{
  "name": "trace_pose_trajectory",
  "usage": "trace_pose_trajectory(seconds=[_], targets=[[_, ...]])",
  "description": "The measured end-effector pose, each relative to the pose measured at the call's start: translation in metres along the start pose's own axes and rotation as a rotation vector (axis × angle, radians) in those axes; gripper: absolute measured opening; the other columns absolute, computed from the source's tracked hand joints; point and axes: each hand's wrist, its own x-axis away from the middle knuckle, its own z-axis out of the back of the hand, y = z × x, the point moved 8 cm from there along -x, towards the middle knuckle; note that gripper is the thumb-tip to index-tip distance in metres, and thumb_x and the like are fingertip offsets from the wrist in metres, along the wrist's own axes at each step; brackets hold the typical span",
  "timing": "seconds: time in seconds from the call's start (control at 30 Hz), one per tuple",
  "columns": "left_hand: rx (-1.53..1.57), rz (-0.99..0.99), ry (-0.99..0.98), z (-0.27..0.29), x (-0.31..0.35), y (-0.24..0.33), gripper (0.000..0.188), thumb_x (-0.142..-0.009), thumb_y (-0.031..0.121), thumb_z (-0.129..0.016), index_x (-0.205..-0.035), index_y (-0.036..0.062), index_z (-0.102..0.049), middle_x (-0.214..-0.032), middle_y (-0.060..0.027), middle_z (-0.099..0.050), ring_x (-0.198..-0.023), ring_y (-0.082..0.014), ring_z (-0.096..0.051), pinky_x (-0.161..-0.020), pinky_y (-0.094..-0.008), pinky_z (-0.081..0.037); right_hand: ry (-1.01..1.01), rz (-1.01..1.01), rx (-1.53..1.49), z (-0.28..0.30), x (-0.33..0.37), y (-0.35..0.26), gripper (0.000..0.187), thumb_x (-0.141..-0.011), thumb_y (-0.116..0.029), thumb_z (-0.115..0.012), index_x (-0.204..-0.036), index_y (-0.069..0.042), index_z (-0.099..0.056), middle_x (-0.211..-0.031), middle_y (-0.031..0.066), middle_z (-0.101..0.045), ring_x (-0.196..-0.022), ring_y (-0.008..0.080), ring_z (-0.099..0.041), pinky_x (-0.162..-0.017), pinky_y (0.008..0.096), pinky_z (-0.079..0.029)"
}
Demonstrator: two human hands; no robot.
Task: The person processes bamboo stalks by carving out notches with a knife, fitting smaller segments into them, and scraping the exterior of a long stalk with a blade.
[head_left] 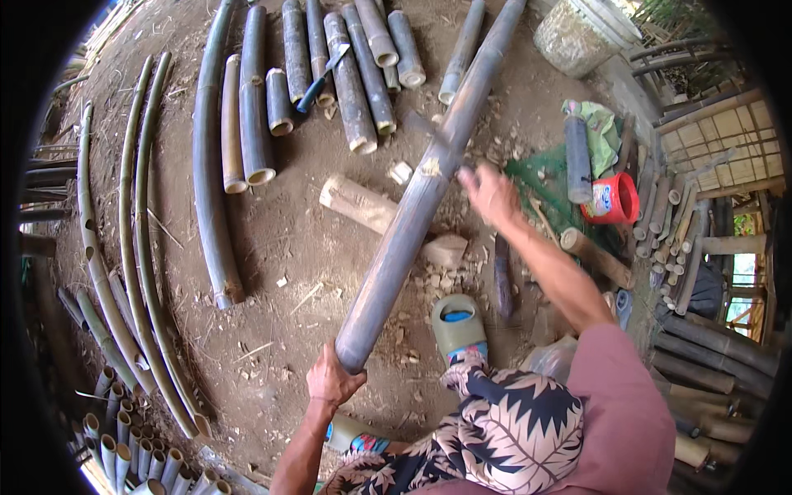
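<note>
A long dark bamboo pole slants up and away to the right, lying across a pale log on the ground. My left hand is closed around its near end. Beside the pole's upper half, my right hand is closed on a chopping knife, its dark blade smeared by motion over the bamboo. A pale chipped patch shows on the pole just below the blade. Most of the knife's handle is hidden in my fingers.
Cut bamboo lengths lie at the back, with a blue-handled tool on them. Long poles are at left. A whitish bucket, red pail and green netting stand at right. Chips litter the dirt around my sandals.
</note>
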Motion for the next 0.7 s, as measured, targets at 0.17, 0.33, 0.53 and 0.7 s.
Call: trace_pose_trajectory(seconds=[0.17,0.33,0.53,0.7], targets=[[0.028,0.033,-0.118,-0.007,0.003,-0.013,0.085,-0.061,0.041,-0.08,-0.128,0.0023,-0.045,-0.102,-0.0268,-0.067,-0.097,-0.0433,-0.067,-0.084,-0.0503,-0.054,0.045,0.765,0.112,-0.013,0.068,-0.053,0.057,-0.1,-0.062,-0.041,-0.072,-0.012,-0.046,-0.054,-0.0019,-0.044,-0.042,0.0095,-0.038,-0.033,0.0316,-0.033],[0.081,0.009,-0.191,-0.009,-0.006,-0.01,0.084,-0.061,0.042,-0.081,-0.127,0.0019,-0.047,-0.102,-0.0272,-0.068,-0.096,-0.0435,-0.067,-0.086,-0.0489,-0.054,-0.01,0.282,0.025,-0.004,0.024,-0.013,0.057,-0.1,-0.062,-0.04,-0.074,-0.012,-0.047,-0.05,-0.0023,-0.04,-0.041,0.0106,-0.033,-0.033,0.0321,-0.029],[0.261,-0.066,-0.345,-0.029,-0.002,-0.01,0.094,-0.061,0.041,-0.083,-0.136,-0.0007,-0.042,-0.112,-0.0266,-0.066,-0.105,-0.0409,-0.065,-0.091,-0.0473,-0.052,0.051,-0.009,-0.058,-0.004,0.007,0.023,0.063,-0.097,-0.069,-0.035,-0.07,-0.013,-0.046,-0.053,-0.002,-0.043,-0.039,0.0101,-0.035,-0.031,0.0289,-0.03],[0.196,-0.055,-0.077,-0.036,0.005,-0.005,0.107,-0.061,0.037,-0.086,-0.145,-0.0026,-0.032,-0.124,-0.0267,-0.059,-0.11,-0.042,-0.062,-0.095,-0.0457,-0.051,0.086,0.551,0.131,-0.015,0.044,-0.011,0.062,-0.097,-0.069,-0.037,-0.07,-0.014,-0.047,-0.053,-0.0021,-0.043,-0.041,0.0097,-0.036,-0.033,0.0296,-0.032]])
